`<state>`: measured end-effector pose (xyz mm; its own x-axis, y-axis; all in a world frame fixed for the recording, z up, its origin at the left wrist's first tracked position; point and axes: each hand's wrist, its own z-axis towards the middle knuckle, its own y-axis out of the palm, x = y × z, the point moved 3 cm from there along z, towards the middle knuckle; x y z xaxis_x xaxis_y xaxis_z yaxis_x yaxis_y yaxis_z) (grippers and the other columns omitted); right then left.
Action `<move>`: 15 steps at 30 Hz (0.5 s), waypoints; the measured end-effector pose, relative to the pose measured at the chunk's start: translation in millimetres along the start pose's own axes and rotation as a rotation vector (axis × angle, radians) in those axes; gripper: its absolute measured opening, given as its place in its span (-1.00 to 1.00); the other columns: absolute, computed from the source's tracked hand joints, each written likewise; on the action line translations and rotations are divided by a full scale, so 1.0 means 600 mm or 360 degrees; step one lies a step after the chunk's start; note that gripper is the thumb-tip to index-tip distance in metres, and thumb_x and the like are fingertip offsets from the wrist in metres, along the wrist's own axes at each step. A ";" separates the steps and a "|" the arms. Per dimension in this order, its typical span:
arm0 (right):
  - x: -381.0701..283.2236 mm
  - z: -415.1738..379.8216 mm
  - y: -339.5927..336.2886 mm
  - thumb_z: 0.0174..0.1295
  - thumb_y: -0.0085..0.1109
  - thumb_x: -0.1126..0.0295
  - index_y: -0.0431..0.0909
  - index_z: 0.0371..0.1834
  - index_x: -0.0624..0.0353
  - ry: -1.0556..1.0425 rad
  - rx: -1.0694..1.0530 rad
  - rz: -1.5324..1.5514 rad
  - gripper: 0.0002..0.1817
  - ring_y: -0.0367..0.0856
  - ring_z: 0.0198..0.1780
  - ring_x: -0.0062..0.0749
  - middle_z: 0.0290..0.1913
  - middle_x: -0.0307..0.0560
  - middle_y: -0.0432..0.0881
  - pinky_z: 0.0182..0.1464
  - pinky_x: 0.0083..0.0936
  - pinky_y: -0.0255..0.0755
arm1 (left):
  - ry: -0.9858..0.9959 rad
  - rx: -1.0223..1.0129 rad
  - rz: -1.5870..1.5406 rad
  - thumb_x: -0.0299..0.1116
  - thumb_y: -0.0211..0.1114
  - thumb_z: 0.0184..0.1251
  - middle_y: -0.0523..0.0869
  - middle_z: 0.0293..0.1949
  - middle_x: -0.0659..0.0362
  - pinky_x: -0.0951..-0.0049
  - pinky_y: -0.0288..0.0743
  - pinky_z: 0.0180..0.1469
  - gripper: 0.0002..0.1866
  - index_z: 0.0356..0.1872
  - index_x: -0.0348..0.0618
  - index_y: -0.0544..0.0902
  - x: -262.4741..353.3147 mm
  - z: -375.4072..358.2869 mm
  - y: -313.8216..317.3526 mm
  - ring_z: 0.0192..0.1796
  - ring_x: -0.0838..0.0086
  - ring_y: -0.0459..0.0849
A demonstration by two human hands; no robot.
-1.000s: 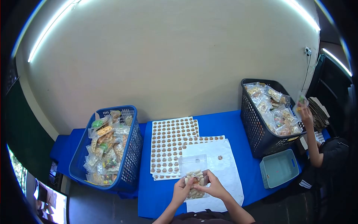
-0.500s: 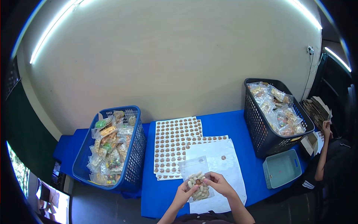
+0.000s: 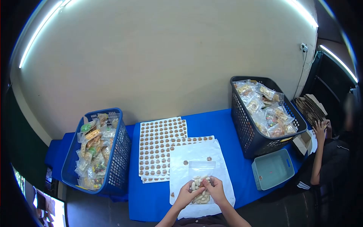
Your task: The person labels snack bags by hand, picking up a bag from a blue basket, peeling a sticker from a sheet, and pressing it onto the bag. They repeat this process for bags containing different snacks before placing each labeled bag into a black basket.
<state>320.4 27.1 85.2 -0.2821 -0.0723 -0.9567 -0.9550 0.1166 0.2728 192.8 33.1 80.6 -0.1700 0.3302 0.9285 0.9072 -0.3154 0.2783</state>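
Note:
A clear zip bag [image 3: 202,167] of white oval pieces lies over the white backing sheet [image 3: 223,172] near the table's front edge. My left hand [image 3: 190,194] is closed on the bag's left side, and my right hand [image 3: 216,190] grips its right side. Both thumbs press near a small brown round sticker [image 3: 202,185] on the bag's front, partly covering it. A few loose round stickers [image 3: 185,162] sit on the backing sheet. To the left are overlapping sheets of round stickers [image 3: 159,147].
A blue basket [image 3: 120,151] full of packed snack bags stands at left. At right is a dark basket [image 3: 242,125] of similar bags, with a grey-green tray [image 3: 274,183] in front. Another person's hand [image 3: 320,129] is at far right, near stacked cardboard [image 3: 311,108].
My view has turned right, so things appear further left. My thumbs have come closer together over the sticker, and the bag now sits over the backing sheet. The other person's hand has moved.

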 end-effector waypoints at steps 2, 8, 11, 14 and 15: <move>0.000 0.001 -0.028 0.19 0.07 0.36 0.49 -0.33 0.31 0.0058 0.0030 0.0042 -0.81 0.49 -0.37 -0.70 -0.44 -0.21 0.56 -0.34 -0.75 0.36 | 0.0040 -0.0018 0.0001 -0.32 0.31 0.09 0.59 -0.26 0.15 0.64 0.48 -0.26 -0.60 -0.10 -0.32 0.44 -0.001 0.011 0.025 -0.28 0.59 0.58; -0.042 0.017 -0.101 0.15 0.13 0.37 0.45 -0.21 0.31 0.0032 -0.0143 0.0028 -0.76 0.50 -0.29 -0.65 -0.32 -0.19 0.55 -0.23 -0.71 0.37 | 0.0006 -0.0017 0.0151 -0.22 0.23 0.17 0.62 -0.35 0.16 0.68 0.46 -0.37 -0.64 -0.16 -0.32 0.50 0.010 0.074 0.073 -0.37 0.63 0.58; -0.057 0.024 -0.127 0.10 0.18 0.43 0.39 -0.10 0.32 0.0066 -0.0186 0.0008 -0.67 0.50 -0.19 -0.62 -0.22 -0.16 0.53 -0.16 -0.68 0.38 | 0.0121 0.0104 0.0242 -0.18 0.22 0.17 0.62 -0.47 0.20 0.66 0.44 -0.43 -0.67 -0.32 -0.32 0.57 0.019 0.101 0.109 -0.46 0.66 0.55; -0.074 0.033 -0.154 0.09 0.18 0.47 0.38 -0.07 0.33 0.0092 -0.0183 0.0035 -0.66 0.50 -0.17 -0.61 -0.20 -0.15 0.52 -0.12 -0.66 0.39 | 0.0203 0.0235 0.0323 -0.16 0.22 0.18 0.62 -0.49 0.20 0.67 0.42 -0.44 -0.66 -0.39 -0.32 0.58 0.003 0.123 0.135 -0.46 0.68 0.54; -0.078 0.037 -0.164 0.08 0.18 0.48 0.37 -0.06 0.33 0.0087 -0.0208 0.0030 -0.65 0.49 -0.17 -0.61 -0.19 -0.15 0.52 -0.11 -0.66 0.39 | 0.0198 0.0271 0.0354 -0.15 0.22 0.18 0.62 -0.50 0.19 0.67 0.42 -0.44 -0.66 -0.40 -0.33 0.59 -0.001 0.129 0.142 -0.46 0.68 0.54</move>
<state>429.3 41.0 100.9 -0.3014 -0.1257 -0.9452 -0.9522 -0.0112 0.3051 300.1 74.7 84.8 0.0037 0.1548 0.9879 0.9771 -0.2109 0.0294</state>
